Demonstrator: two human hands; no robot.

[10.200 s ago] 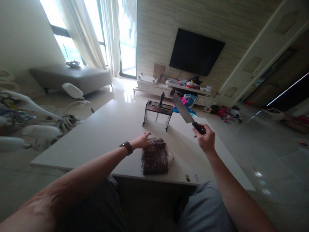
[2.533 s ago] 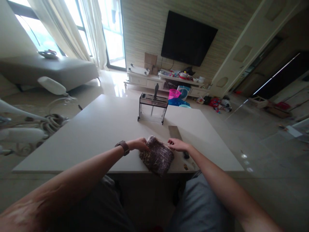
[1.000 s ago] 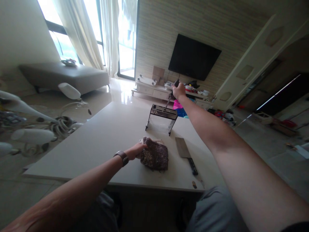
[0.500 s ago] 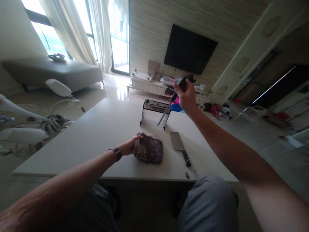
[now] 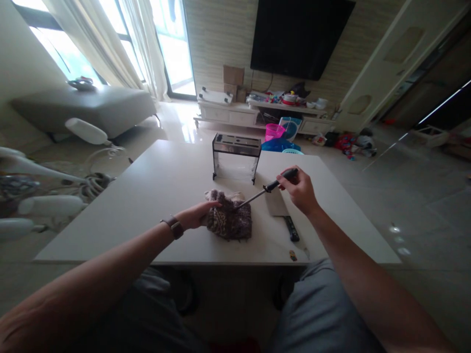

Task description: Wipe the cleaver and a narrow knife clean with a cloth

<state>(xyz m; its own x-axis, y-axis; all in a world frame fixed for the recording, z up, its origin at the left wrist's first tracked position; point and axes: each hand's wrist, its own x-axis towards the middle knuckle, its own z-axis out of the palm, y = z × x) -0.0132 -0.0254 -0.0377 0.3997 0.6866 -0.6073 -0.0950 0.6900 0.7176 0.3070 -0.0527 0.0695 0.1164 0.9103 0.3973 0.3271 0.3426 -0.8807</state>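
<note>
My left hand (image 5: 196,214) grips a folded purple-brown patterned cloth (image 5: 239,226) by its left side, thumb on top and the other fingers mostly hidden. In my right hand (image 5: 299,187) is the black handle of a honing steel (image 5: 253,198). Its thin grey rod slants down to the left, and the tip meets the upper part of the cloth; whether it goes into a fold I cannot tell. Just right of the cloth a cleaver (image 5: 279,208) lies flat, its black handle towards me. Near the table's front edge lies a small brown-and-yellow piece (image 5: 293,255).
A clear knife stand with a black slotted top (image 5: 237,144) stands behind the cloth on the white table (image 5: 147,196). Beyond are a low white cabinet (image 5: 217,115), a pink basket (image 5: 274,131) and a television. White lamp-like parts (image 5: 86,131) rise at the left.
My right hand has come down with the honing steel, bringing its tip from the air near the stand to the cloth. My left hand keeps its hold. The view has tilted down.
</note>
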